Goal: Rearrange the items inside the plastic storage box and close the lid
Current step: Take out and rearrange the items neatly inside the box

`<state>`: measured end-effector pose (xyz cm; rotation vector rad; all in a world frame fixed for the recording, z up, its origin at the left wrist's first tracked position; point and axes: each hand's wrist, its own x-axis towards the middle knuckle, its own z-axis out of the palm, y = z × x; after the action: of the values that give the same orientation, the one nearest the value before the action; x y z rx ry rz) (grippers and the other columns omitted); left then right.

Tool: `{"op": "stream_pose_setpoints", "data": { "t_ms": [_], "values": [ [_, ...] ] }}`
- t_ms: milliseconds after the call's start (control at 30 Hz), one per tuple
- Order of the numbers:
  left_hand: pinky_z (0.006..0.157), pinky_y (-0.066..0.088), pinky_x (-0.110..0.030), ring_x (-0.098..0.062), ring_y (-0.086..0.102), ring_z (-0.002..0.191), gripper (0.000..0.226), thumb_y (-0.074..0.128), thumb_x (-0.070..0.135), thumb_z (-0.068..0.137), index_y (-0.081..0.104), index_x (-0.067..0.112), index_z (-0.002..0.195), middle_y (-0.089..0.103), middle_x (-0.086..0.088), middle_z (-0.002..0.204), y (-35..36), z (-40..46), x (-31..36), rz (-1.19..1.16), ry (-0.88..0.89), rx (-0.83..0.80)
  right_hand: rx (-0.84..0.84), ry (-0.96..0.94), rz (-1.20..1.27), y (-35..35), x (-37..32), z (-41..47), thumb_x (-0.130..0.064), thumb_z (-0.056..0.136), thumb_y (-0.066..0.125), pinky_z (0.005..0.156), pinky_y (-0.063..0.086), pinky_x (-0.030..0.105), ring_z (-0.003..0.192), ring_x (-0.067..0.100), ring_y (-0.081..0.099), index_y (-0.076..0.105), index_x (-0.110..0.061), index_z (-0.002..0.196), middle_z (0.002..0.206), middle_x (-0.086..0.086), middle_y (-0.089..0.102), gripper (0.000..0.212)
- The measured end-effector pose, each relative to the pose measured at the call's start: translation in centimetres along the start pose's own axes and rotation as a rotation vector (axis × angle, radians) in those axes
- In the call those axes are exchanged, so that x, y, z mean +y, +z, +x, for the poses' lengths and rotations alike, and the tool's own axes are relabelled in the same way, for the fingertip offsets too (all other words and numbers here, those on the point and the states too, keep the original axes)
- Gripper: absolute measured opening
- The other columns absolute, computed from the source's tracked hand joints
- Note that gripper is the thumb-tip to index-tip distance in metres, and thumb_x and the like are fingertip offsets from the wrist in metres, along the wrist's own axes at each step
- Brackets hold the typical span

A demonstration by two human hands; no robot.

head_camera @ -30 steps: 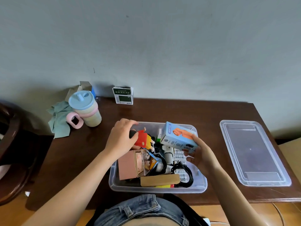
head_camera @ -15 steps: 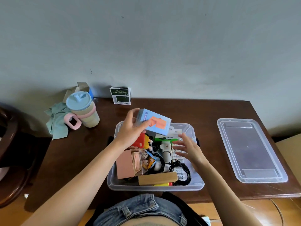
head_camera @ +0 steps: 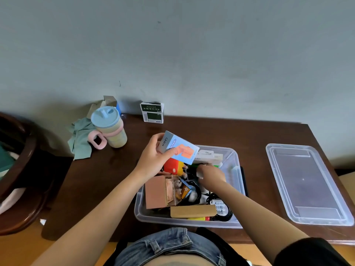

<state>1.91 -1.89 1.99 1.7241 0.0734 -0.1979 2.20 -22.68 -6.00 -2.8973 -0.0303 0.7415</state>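
The blue box (head_camera: 177,147) had passed to the left hand (head_camera: 153,162), which gripped it aloft; the right hand (head_camera: 210,172) reached into the storage box (head_camera: 235,164) (grasp unclear), probably clearing space.

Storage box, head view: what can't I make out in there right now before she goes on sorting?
- Right hand: fingers point down among the items; whether they grip anything is hidden by the hand's own back.
- Blue carton held up by the left hand covers the storage box's far-left corner.
- White package: partly behind the carton, print too small.
- Box floor: buried under black cables and the pink box.
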Motion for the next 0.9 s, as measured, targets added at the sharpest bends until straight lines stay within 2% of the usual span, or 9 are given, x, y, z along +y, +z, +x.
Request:
{"op": "stream_pose_setpoints", "data": {
  "t_ms": [167,233,300,367,433,500,633,800,900],
  "values": [
    [0.066,0.053,-0.016,-0.003,0.065,0.097,0.048,0.075,0.042,0.070,0.047,0.040,0.109,0.060,0.004,0.114,-0.9,0.0,-0.1,-0.062,0.012,0.016,0.056,-0.021,-0.136,0.0,-1.2,0.5,-0.005,0.086,0.050,0.058,0.041,0.027,0.086,0.025,0.065,0.064,-0.015,0.097,0.100,0.005,0.066,0.020],
    [0.064,0.052,-0.015,0.000,0.066,0.094,0.046,0.074,0.043,0.069,0.047,0.040,0.106,0.061,0.007,0.112,-1.1,0.1,0.0,-0.071,0.012,0.027,0.081,0.009,-0.134,0.2,-1.3,0.4,-0.003,0.086,0.050,0.058,0.042,0.028,0.086,0.026,0.065,0.063,-0.012,0.097,0.099,0.006,0.067,0.019],
    [0.064,0.053,-0.016,0.001,0.066,0.093,0.046,0.074,0.043,0.070,0.047,0.040,0.107,0.061,0.008,0.111,-1.1,0.3,-0.1,-0.066,0.013,0.031,0.092,0.054,-0.099,0.4,-1.0,0.3,-0.008,0.087,0.052,0.058,0.042,0.028,0.085,0.026,0.065,0.058,-0.012,0.099,0.097,0.006,0.067,0.014],
    [0.066,0.054,-0.018,-0.002,0.066,0.094,0.048,0.074,0.041,0.073,0.046,0.037,0.112,0.061,0.007,0.113,-0.9,0.4,-0.2,-0.055,0.011,0.024,0.088,0.103,-0.078,0.6,-0.7,0.1,-0.019,0.088,0.053,0.052,0.037,0.025,0.076,0.024,0.061,0.054,-0.014,0.091,0.087,0.004,0.066,0.006],
    [0.069,0.056,-0.020,-0.006,0.066,0.097,0.057,0.073,0.046,0.069,0.046,0.034,0.117,0.061,0.005,0.114,-0.7,0.3,-0.2,-0.049,0.007,0.007,0.079,0.116,-0.104,0.7,-0.6,0.0,-0.024,0.089,0.047,0.045,0.029,0.023,0.067,0.022,0.053,0.049,-0.015,0.075,0.069,0.000,0.055,0.017],
    [0.068,0.055,-0.020,-0.006,0.066,0.097,0.060,0.072,0.049,0.066,0.045,0.033,0.118,0.060,0.004,0.114,-0.6,0.2,-0.2,-0.052,-0.002,-0.006,0.062,0.116,-0.113,0.7,-0.7,0.0,-0.019,0.089,0.044,0.044,0.025,0.022,0.065,0.021,0.050,0.042,-0.015,0.062,0.059,-0.002,0.043,0.027],
    [0.061,0.051,-0.013,0.006,0.065,0.089,0.050,0.072,0.041,0.071,0.045,0.035,0.113,0.060,0.007,0.111,-0.9,0.1,0.0,-0.088,-0.001,-0.001,0.060,0.097,-0.107,0.0,-0.6,-0.3,-0.014,0.089,0.043,0.043,0.023,0.023,0.066,0.022,0.049,0.034,-0.017,0.058,0.063,-0.001,0.046,0.033],
    [0.057,0.049,-0.010,0.012,0.064,0.085,0.035,0.071,0.026,0.080,0.047,0.036,0.103,0.060,0.010,0.105,-1.3,0.2,-0.1,-0.133,0.018,0.027,0.206,-0.053,-0.065,-2.2,1.4,-3.0,-0.024,0.093,0.041,0.042,0.021,0.025,0.054,0.018,0.042,0.033,-0.018,0.058,0.055,-0.005,0.039,0.036],
    [0.057,0.049,-0.010,0.007,0.065,0.086,0.033,0.071,0.023,0.082,0.048,0.037,0.102,0.061,0.009,0.104,-1.0,0.4,-0.2,-0.131,0.025,0.047,0.307,-0.267,-0.091,-4.2,3.2,-5.0,-0.030,0.095,0.044,0.044,0.024,0.025,0.059,0.013,0.038,0.035,-0.020,0.063,0.067,-0.004,0.043,0.035]
  ]
}}
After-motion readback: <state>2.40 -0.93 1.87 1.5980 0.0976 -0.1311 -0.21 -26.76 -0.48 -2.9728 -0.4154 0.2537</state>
